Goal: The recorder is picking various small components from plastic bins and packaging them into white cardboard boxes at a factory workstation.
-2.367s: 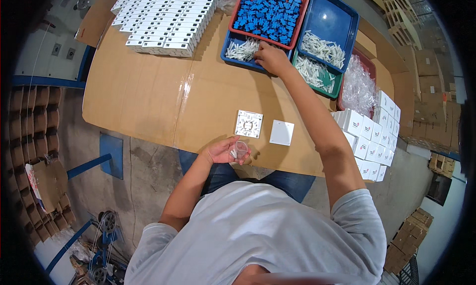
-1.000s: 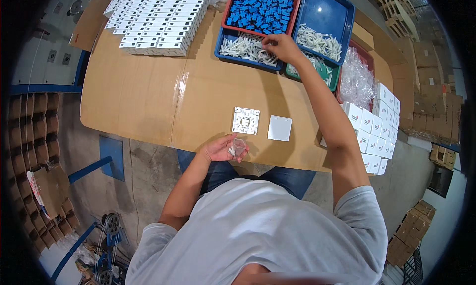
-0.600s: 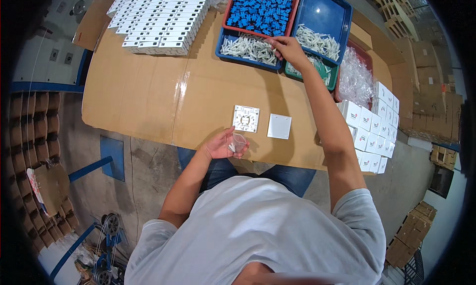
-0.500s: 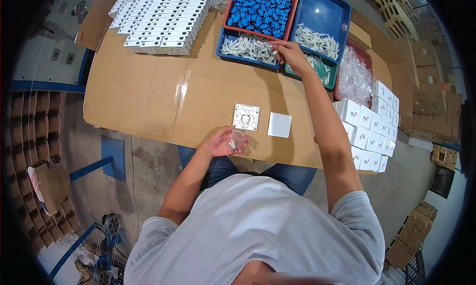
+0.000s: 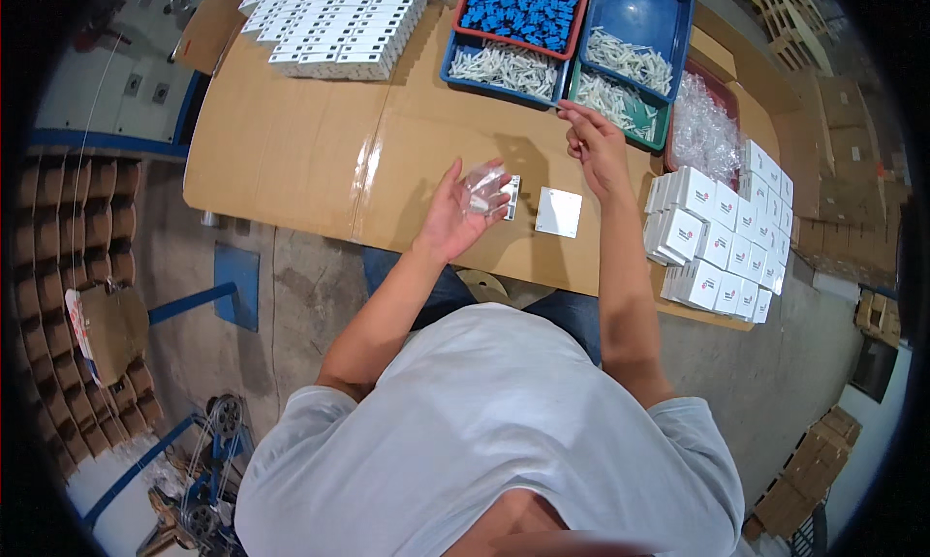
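A small clear plastic bag (image 5: pixel 483 184) rests across the palm and fingers of my left hand (image 5: pixel 459 211), which is raised over the cardboard-covered table. Something small and white shows inside the bag. Behind those fingers, a white square plate with dark markings (image 5: pixel 513 197) is partly hidden. Beside it lies a plain white square plate (image 5: pixel 559 213). My right hand (image 5: pixel 597 150) is closed in a pinch just in front of the trays. Whatever its fingertips hold is too small to make out. Small white plastic pieces (image 5: pixel 506 70) fill the blue tray near it.
A red tray of blue pieces (image 5: pixel 518 13) and another blue tray (image 5: pixel 630 10) stand at the back. A green tray (image 5: pixel 663 131) sits below. Clear bags (image 5: pixel 699 136) fill a red bin. White boxes are stacked at right (image 5: pixel 717 232) and far left (image 5: pixel 349 24).
My right hand has drawn back from the tray of white pieces toward me. My left hand has risen and moved forward with the plastic bag, now covering part of the marked plate.
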Available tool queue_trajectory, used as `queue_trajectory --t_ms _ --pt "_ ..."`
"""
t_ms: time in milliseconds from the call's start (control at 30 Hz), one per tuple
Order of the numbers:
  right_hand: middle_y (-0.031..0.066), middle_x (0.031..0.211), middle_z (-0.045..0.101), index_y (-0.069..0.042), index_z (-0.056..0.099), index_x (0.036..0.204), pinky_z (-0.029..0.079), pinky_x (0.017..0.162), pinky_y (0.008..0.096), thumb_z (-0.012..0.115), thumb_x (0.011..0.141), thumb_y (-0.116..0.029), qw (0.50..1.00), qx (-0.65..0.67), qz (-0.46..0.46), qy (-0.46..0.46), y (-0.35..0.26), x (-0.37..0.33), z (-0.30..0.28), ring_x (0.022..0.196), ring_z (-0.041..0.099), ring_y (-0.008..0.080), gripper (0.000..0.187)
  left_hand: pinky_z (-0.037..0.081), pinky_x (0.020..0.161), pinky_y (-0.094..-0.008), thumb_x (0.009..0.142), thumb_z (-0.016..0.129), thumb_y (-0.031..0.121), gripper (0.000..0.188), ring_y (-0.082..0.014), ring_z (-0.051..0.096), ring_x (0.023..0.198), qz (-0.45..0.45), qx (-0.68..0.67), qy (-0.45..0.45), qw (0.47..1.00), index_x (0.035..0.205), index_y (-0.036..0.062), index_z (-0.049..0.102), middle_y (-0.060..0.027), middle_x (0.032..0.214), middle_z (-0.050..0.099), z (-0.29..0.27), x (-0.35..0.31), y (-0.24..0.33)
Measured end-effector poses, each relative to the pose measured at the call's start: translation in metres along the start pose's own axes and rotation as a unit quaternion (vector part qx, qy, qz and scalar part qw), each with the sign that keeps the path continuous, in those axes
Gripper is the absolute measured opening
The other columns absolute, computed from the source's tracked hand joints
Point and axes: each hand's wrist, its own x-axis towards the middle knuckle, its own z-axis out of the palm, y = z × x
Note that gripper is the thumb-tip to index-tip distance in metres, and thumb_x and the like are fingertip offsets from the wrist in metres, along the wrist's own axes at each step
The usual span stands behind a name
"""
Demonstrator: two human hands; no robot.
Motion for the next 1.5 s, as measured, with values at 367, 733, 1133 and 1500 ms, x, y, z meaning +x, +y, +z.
queue_trajectory --t_ms 367,733,1133,1500 --pt "0.0040 0.095 0.074 -0.001 0.073 0.106 0.038 0.055 0.0199 0.068 0.096 -0.003 0.986 -0.125 -0.113 -0.004 -0.069 -0.067 0.025 0.063 0.050 0.0036 0.012 0.053 0.094 -0.0368 0.109 0.032 0.051 0.067 -0.0225 0.068 0.105 0.061 0.153 -0.073 0.984 0.147 -0.0017 0.047 -0.0161 0.135 0.063 0.074 -0.016 0.008" --pt "0.0034 0.107 0.069 -0.003 0.074 0.102 0.046 0.071 0.0222 0.073 0.091 -0.006 0.919 -0.285 -0.207 -0.179 -0.078 -0.056 0.037 0.090 0.063 0.0099 0.011 0.053 0.094 -0.0367 0.110 0.030 0.050 0.064 -0.0230 0.067 0.111 0.072 0.274 -0.061 0.957 0.145 0.0007 0.051 -0.0149 0.134 0.064 0.096 -0.018 0.002" --pt "0.0013 0.110 0.067 -0.006 0.077 0.095 0.044 0.070 0.0256 0.077 0.087 -0.011 0.897 -0.327 -0.108 -0.278 -0.078 -0.048 0.056 0.085 0.058 0.0102 0.010 0.055 0.091 -0.0385 0.109 0.039 0.045 0.050 -0.0262 0.068 0.110 0.073 0.243 -0.039 0.967 0.132 0.0049 0.057 -0.0093 0.121 0.068 0.087 -0.014 0.000" --pt "0.0086 0.115 0.069 0.002 0.075 0.096 0.049 0.077 0.0307 0.073 0.092 -0.018 0.863 -0.345 -0.112 -0.352 -0.078 -0.050 0.052 0.090 0.062 0.0144 0.020 0.055 0.094 -0.0408 0.109 0.043 0.045 0.049 -0.0263 0.068 0.110 0.083 0.253 -0.024 0.964 0.131 0.0049 0.058 -0.0088 0.121 0.068 0.087 -0.011 -0.002"
